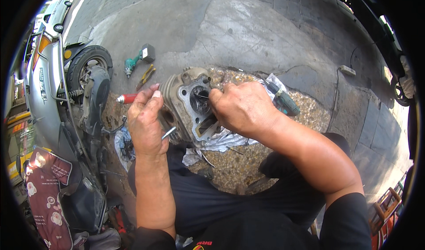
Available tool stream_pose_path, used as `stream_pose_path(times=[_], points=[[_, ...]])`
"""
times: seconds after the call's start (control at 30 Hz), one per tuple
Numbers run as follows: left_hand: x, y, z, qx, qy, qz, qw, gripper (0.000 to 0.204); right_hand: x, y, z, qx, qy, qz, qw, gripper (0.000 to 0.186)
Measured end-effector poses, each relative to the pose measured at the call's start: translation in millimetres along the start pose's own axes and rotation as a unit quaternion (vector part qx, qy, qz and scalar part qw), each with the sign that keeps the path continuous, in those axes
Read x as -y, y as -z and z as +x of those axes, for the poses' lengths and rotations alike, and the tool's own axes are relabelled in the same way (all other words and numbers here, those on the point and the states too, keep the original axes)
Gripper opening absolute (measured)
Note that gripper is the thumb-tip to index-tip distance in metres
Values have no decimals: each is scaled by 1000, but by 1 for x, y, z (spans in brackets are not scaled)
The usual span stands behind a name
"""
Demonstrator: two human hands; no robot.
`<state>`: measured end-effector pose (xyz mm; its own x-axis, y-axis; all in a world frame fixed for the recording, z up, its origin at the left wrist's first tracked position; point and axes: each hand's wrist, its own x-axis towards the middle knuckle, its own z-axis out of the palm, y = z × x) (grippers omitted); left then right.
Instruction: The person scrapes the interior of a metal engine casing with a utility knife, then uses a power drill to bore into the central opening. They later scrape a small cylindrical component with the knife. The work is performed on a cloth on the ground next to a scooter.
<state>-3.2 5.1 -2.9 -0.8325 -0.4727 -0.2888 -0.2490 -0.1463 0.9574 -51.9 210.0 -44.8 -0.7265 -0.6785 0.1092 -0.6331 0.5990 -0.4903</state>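
Note:
A grimy metal engine cylinder head [187,99] stands tilted between my hands, its flat face with bolt holes and a dark round chamber turned toward the right. My left hand [147,113] grips its finned left side; a short silver rod [169,132] sticks out below that hand. My right hand [241,106] has its fingers pinched at the chamber around a thin metal piece, too small to name. A red cylindrical can [126,98] lies just left of my left hand. A crumpled rag [221,140] is under the cylinder head.
A green power tool [135,63] and yellow-handled pliers [148,74] lie behind the work. A green drill [283,101] rests on cloth at right. A scooter [95,82] with a patterned cushion [44,188] is at left. A cable strip [346,70] lies on the pavement.

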Motion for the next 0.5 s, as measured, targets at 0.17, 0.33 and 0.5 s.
stream_pose_path(times=[0.17, 0.33, 0.5], points=[[4, -1, 0, 3, -1, 69, 998, 32, -1, -10, -2, -39, 56, -121, 990, 13], [8, -2, 1, 5, 4, 138, 990, 33, -4, -21, -1, -15, 77, -145, 986, 15], [7, -5, 1, -4, 1, 152, 988, 31, -2, -24, -2, -2, 63, -131, 989, 12]])
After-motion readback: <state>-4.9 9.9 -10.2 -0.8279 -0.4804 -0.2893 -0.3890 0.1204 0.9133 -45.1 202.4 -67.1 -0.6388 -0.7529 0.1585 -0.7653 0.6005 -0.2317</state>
